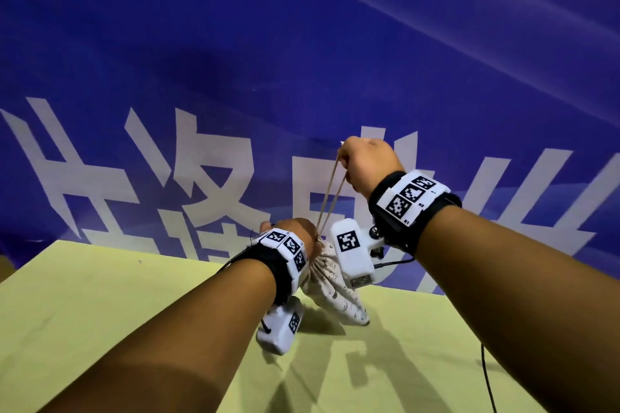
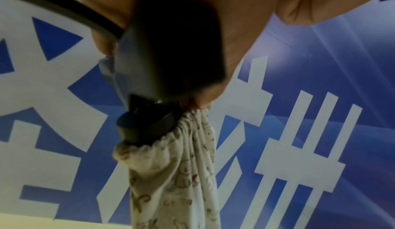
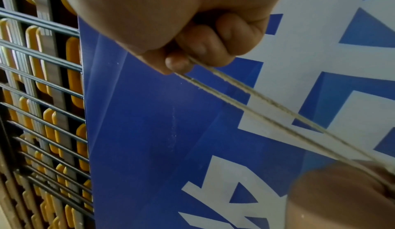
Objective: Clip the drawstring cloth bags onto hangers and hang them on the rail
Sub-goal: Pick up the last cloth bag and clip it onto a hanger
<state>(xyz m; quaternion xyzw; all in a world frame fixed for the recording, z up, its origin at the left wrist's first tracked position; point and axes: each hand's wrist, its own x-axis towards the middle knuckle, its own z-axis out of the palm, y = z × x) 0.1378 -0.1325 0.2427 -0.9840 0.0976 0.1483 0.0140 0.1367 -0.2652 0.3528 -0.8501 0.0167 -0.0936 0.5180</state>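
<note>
A cream printed drawstring cloth bag [image 1: 339, 295] hangs from my left hand [image 1: 295, 233], its lower end touching the yellow-green table [image 1: 100, 295]. That hand grips the bag's gathered neck [image 2: 188, 127]. A dark, blurred clip-like piece [image 2: 171, 55] sits at the neck under the palm; I cannot tell what it is. My right hand [image 1: 364, 161] is raised above and to the right, fist closed round the tan drawstring [image 1: 330, 194], which runs taut in two strands down to the neck. In the right wrist view the fingers [image 3: 203, 46] curl round the drawstring [image 3: 267, 111]. No hanger or rail is plainly in view.
A blue banner [image 1: 302, 43] with large white characters stands right behind the table's far edge. A black cable [image 1: 486, 375] trails over the table at the right. A wire grid rack with yellow items [image 3: 42, 97] shows beside the banner in the right wrist view.
</note>
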